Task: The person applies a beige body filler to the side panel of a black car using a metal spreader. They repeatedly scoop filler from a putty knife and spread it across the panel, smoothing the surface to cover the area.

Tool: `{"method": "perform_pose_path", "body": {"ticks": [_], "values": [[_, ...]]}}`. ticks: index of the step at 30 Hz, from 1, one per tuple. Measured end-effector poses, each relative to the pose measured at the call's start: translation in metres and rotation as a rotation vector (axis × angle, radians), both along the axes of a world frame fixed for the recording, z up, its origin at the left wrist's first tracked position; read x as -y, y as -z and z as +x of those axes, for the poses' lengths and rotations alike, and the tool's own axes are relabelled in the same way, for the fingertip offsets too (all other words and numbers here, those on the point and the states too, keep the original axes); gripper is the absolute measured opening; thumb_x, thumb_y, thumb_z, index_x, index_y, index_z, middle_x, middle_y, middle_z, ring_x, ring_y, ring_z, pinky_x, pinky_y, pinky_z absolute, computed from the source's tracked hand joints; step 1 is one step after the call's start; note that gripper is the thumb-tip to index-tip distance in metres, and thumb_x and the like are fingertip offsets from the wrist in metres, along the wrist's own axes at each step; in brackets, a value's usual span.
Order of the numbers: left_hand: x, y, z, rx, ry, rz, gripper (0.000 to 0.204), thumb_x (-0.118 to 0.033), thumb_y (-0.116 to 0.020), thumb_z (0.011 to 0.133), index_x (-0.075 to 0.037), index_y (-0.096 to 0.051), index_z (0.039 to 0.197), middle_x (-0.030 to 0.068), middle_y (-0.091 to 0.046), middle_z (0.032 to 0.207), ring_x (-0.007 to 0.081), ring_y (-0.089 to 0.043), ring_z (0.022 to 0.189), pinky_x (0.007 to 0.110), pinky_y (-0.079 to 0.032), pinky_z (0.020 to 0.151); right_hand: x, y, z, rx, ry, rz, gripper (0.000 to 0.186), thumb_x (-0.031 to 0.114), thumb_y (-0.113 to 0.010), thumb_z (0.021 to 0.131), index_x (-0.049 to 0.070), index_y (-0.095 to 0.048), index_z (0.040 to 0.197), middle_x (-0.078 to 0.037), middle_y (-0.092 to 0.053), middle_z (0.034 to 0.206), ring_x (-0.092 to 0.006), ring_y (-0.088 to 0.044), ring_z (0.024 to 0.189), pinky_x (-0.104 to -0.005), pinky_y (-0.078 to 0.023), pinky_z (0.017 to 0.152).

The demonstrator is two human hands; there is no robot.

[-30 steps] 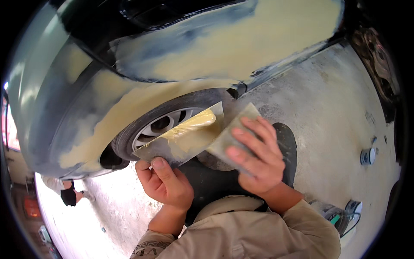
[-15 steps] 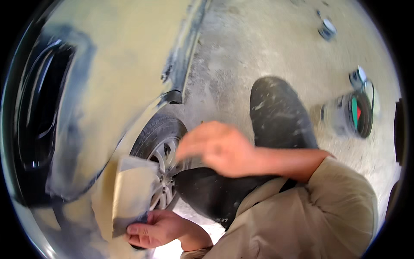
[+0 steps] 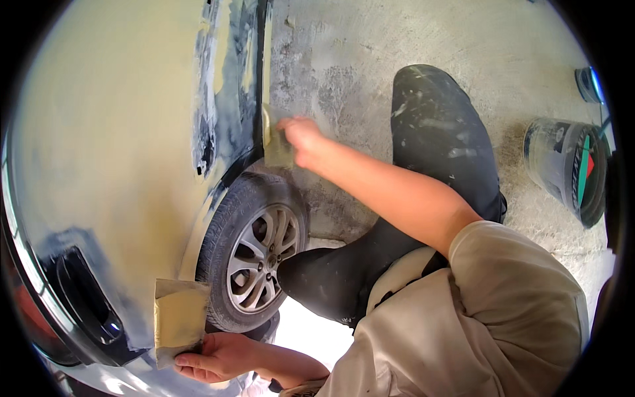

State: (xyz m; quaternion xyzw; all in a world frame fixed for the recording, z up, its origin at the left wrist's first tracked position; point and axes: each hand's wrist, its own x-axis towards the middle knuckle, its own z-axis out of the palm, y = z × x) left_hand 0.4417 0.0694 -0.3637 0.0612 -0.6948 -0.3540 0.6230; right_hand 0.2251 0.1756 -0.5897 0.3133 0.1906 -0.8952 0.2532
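My left hand grips the lower corner of a flat square putty board smeared with beige filler. The board stands in front of the car's side, near the wheel. Farther up, my right hand is closed on a thin, flat, yellowish putty spreader. This spreader lies against or very near the lower edge of the car panel, just ahead of the wheel. The panel carries beige filler, with grey and dark patches along its lower edge.
A dark recessed opening sits in the car body at lower left, with a red lamp beside it. My dark-trousered knees are bent over the concrete floor. At right stand a bucket and a small can.
My right hand has moved away from above the wheel to the panel's lower edge, and its spreader now shows. The left hand still holds the board. My view has shifted.
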Motion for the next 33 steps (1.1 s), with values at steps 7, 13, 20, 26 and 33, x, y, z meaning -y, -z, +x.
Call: {"method": "perform_pose_path", "body": {"ticks": [7, 13, 20, 26, 33], "values": [[-0.015, -0.005, 0.005, 0.086, -0.048, -0.067, 0.022, -0.015, -0.05, 0.098, 0.005, -0.053, 0.105, 0.0141, -0.058, 0.104, 0.022, -0.058, 0.1, 0.033, -0.046, 0.09, 0.032, 0.019, -0.006, 0.01, 0.014, 0.088, 0.019, 0.008, -0.05, 0.087, 0.001, -0.064, 0.098, -0.008, -0.061, 0.086, -0.0184, -0.057, 0.077, -0.0361, -0.047, 0.066], [0.002, 0.014, 0.023, 0.133, -0.068, 0.058, 0.023, -0.01, -0.053, 0.095, 0.006, -0.054, 0.112, 0.0121, -0.06, 0.105, 0.0205, -0.059, 0.098, 0.031, -0.045, 0.09, 0.035, 0.017, -0.013, 0.023, 0.016, -0.005, 0.019, 0.007, -0.049, 0.087, 0.002, -0.062, 0.1, -0.009, -0.061, 0.086, -0.0202, -0.058, 0.077, -0.0376, -0.048, 0.065], [0.029, 0.016, 0.053, 0.137, -0.093, 0.102, 0.026, -0.01, -0.055, 0.094, 0.006, -0.054, 0.115, 0.0136, -0.059, 0.111, 0.0213, -0.058, 0.1, 0.032, -0.046, 0.091, 0.054, 0.016, -0.018, 0.009, 0.035, 0.092, 0.022, 0.004, -0.047, 0.086, 0.003, -0.056, 0.106, -0.012, -0.06, 0.091, -0.0261, -0.059, 0.08, -0.043, -0.052, 0.066], [0.04, 0.028, 0.061, 0.086, -0.172, 0.221, 0.03, -0.012, -0.056, 0.094, 0.006, -0.052, 0.119, 0.0146, -0.058, 0.116, 0.0211, -0.057, 0.103, 0.032, -0.045, 0.094, 0.067, 0.002, -0.021, -0.066, 0.074, 0.191, 0.02, 0.001, -0.047, 0.086, -0.001, -0.063, 0.097, -0.011, -0.063, 0.089, -0.0216, -0.058, 0.078, -0.0381, -0.048, 0.066], [0.064, 0.057, 0.082, 0.128, -0.057, 0.36, 0.032, -0.017, -0.054, 0.096, 0.006, -0.051, 0.119, 0.0149, -0.059, 0.114, 0.0198, -0.057, 0.1, 0.03, -0.045, 0.091, 0.058, -0.035, -0.015, -0.086, 0.052, 0.267, 0.009, 0.002, -0.053, 0.085, 0.002, -0.058, 0.093, -0.011, -0.059, 0.089, -0.0258, -0.059, 0.081, -0.0425, -0.048, 0.066]]}}
